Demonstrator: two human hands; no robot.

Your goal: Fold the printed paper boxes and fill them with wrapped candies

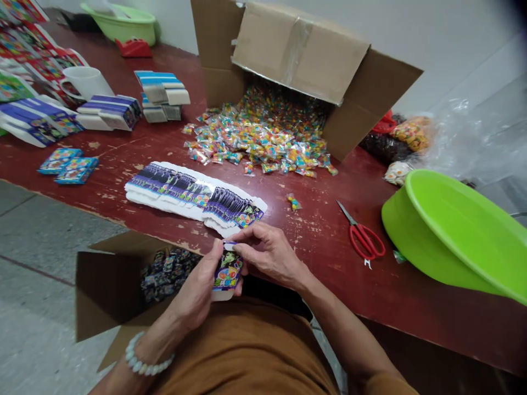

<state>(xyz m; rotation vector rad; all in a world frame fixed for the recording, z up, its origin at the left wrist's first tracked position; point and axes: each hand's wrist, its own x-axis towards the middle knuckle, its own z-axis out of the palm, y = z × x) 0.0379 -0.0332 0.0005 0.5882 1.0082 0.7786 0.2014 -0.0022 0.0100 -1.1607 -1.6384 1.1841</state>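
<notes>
My left hand (201,291) and my right hand (269,253) both pinch a small printed cardboard packet (227,272) at the table's near edge, just above my lap. The right fingers grip its top flap, the left thumb presses its side. Right behind the hands a fanned row of flat printed packets (193,195) lies on the red table (411,296). A pile of small wrapped candies (263,134) spills from a tipped cardboard box (304,55) further back. One loose candy (293,202) lies near the row.
Red scissors (364,238) lie to the right, beside stacked green basins (457,236). An open box of finished packets (135,280) sits on the floor at my left. Stacks of flat packets (111,109), a white mug (84,82) and another green basin (123,24) stand at the far left.
</notes>
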